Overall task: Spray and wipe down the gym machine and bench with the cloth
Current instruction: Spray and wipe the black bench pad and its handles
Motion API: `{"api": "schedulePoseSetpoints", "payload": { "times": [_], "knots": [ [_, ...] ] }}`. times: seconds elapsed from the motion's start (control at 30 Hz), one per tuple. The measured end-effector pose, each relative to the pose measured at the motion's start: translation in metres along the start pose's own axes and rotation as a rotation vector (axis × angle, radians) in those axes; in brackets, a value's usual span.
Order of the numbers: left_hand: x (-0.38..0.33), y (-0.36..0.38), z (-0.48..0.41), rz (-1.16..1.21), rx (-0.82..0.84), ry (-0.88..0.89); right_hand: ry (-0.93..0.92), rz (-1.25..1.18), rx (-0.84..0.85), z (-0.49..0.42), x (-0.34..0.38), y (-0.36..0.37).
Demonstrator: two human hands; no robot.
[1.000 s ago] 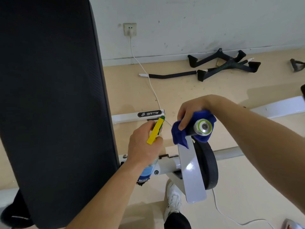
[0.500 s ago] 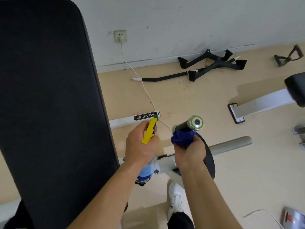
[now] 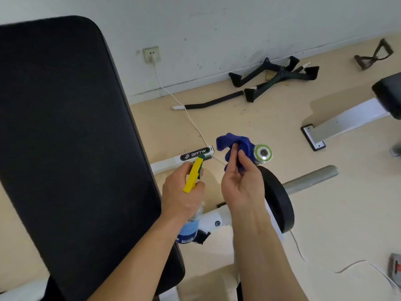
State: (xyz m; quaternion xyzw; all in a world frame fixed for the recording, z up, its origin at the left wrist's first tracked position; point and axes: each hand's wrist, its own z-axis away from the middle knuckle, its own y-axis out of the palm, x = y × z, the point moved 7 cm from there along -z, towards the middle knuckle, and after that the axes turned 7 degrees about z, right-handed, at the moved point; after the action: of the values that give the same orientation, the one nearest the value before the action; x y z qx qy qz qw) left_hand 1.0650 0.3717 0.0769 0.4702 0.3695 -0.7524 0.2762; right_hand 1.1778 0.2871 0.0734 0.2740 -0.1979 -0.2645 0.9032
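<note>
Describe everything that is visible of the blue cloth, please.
The blue cloth is a deep blue, soft, fuzzy-looking fabric, crumpled into a loose bunch. The right hand pinches it between thumb and fingers, palm turned toward the camera, and holds it in the air above the floor. One flap sticks out toward the black bench pad. Its other edge meets the silver end cap; real contact there cannot be told.

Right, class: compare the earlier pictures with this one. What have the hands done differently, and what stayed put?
The right hand no longer wraps the blue cloth round the machine's silver-and-green-capped handle; it has turned palm-up and pinches the bunched cloth beside the cap. The left hand still grips the yellow-triggered spray bottle.
</note>
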Motion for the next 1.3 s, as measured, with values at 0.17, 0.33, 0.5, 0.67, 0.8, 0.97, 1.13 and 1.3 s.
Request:
{"api": "schedulePoseSetpoints", "payload": {
  "times": [0.17, 0.33, 0.5, 0.67, 0.8, 0.97, 1.13, 1.3],
  "knots": [
    [0.003, 0.0, -0.004, 0.006, 0.012, 0.0, -0.188, 0.077, -0.173, -0.02, -0.012, -0.007],
    [0.003, 0.001, -0.005, -0.017, 0.008, 0.008, -0.182, 0.196, -0.303, -0.028, -0.023, -0.034],
    [0.001, -0.003, -0.006, -0.017, 0.029, 0.018, -0.114, 0.318, -0.393, -0.013, 0.003, -0.077],
    [-0.001, -0.005, -0.009, -0.018, 0.039, 0.021, -0.481, 0.739, -0.233, 0.024, 0.059, -0.058],
    [-0.002, -0.002, -0.008, -0.031, 0.036, 0.036, -0.53, 0.803, -0.233, 0.003, 0.052, -0.04],
    [-0.002, 0.002, -0.001, -0.024, 0.029, 0.009, -0.339, 0.778, -0.265, -0.028, 0.035, -0.063],
    [-0.006, -0.002, 0.009, -0.016, 0.018, 0.035, -0.04, 0.799, -0.292, -0.043, 0.017, -0.068],
    [-0.011, -0.029, 0.022, 0.015, -0.075, 0.029, -0.025, 1.204, -0.218, -0.025, 0.0, -0.057]
  ]
}}
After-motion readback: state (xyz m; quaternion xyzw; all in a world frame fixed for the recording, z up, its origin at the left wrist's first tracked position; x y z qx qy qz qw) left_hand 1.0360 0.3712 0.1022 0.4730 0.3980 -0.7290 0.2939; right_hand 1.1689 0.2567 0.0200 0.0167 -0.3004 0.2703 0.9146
